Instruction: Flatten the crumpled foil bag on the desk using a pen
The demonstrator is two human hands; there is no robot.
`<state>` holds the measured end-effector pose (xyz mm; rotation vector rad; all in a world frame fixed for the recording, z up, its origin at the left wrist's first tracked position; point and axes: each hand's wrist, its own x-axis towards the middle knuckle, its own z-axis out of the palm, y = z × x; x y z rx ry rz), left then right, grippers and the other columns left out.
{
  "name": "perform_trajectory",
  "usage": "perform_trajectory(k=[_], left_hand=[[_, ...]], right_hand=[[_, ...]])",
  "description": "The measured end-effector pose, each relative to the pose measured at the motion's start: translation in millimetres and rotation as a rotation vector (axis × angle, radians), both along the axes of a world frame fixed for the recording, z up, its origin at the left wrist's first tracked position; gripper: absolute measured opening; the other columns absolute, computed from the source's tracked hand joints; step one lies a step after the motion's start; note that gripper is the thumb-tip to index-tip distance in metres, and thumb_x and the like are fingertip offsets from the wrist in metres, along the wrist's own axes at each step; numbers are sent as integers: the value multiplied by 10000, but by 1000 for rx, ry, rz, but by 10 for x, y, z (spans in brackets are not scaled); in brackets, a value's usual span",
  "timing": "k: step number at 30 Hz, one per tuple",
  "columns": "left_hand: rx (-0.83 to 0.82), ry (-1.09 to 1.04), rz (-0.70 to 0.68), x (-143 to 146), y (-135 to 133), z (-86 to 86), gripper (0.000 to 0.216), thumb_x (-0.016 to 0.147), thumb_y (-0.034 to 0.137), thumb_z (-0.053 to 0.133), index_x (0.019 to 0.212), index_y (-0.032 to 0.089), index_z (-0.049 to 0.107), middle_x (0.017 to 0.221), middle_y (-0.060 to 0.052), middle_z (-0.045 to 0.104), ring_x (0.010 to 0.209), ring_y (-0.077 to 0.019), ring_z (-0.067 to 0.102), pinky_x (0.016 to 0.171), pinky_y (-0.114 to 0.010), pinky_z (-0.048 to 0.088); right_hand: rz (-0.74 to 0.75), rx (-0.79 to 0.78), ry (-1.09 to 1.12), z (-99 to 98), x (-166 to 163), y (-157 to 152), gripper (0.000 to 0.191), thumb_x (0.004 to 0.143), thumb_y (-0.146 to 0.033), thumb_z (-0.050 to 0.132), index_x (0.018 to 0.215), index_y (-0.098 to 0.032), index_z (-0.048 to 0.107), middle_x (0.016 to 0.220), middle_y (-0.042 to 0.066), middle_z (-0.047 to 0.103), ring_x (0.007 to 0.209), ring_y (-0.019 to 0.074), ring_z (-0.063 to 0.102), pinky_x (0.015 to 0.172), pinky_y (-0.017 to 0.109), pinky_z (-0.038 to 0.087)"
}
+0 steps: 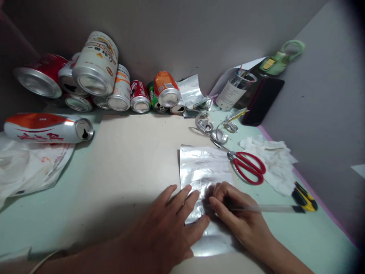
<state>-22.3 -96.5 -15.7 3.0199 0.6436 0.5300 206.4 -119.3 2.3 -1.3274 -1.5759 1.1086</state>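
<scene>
A silvery, slightly wrinkled metal sheet lies on a cream board in front of me. My left hand rests flat across the sheet's left edge, its fingers spread. My right hand is closed around a thin pen with a clear barrel and a dark end. The pen slants low over the sheet, and its tip is hard to see between the fingers. Small raised or pressed marks show on the sheet near my fingertips. Red-handled scissors lie just beyond my right hand, their blades toward the sheet's upper corner.
Several drink cans are stacked along the back wall; a tall can lies at left on a plastic bag. Cut can ends, a pen cup, a phone, crumpled tissue and a yellow-black cutter stand right.
</scene>
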Motion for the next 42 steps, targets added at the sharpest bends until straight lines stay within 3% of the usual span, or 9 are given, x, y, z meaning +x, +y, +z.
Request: perform_trajectory(k=[6, 16, 25, 37, 42], left_hand=[[10, -7, -5, -3, 1, -22, 714, 855, 650, 810, 1397, 256, 564, 1444, -154, 645, 1342, -312, 601, 1143, -460, 352], [-2, 4, 3, 19, -3, 4, 884, 731, 665, 902, 1427, 246, 555, 1443, -156, 652, 1312, -314, 623, 1122, -460, 392], [-5, 35, 5, 0, -8, -39, 797, 839, 670, 813, 1462, 256, 538, 1493, -152, 602, 1380, -316, 559, 1167, -454, 348], [28, 14, 10, 4, -27, -38, 836, 794, 682, 846, 1443, 252, 541, 1460, -155, 630, 1351, -309, 590, 1143, -456, 365], [51, 30, 8, -2, -35, -24, 734, 893, 662, 764, 1466, 278, 515, 1462, -148, 630, 1353, -313, 596, 1152, -458, 363]], right_hand=[[3, 18, -20, -10, -12, -5, 302, 1047, -275, 599, 770, -238, 486, 701, -30, 571, 604, 133, 500, 546, 248, 418], [56, 17, -69, 7, 7, -10, 340, 1058, -290, 565, 745, -237, 443, 685, -31, 544, 606, 136, 464, 550, 258, 386], [58, -3, -35, -2, 13, -13, 337, 1064, -286, 566, 752, -235, 450, 696, -33, 541, 614, 135, 459, 550, 256, 374], [72, -22, -56, 31, 29, -6, 358, 1063, -311, 562, 737, -236, 435, 695, -26, 532, 624, 144, 454, 558, 267, 374], [61, -24, -80, 31, 21, 9, 359, 1051, -326, 579, 728, -236, 450, 684, -21, 525, 612, 151, 443, 545, 277, 372]])
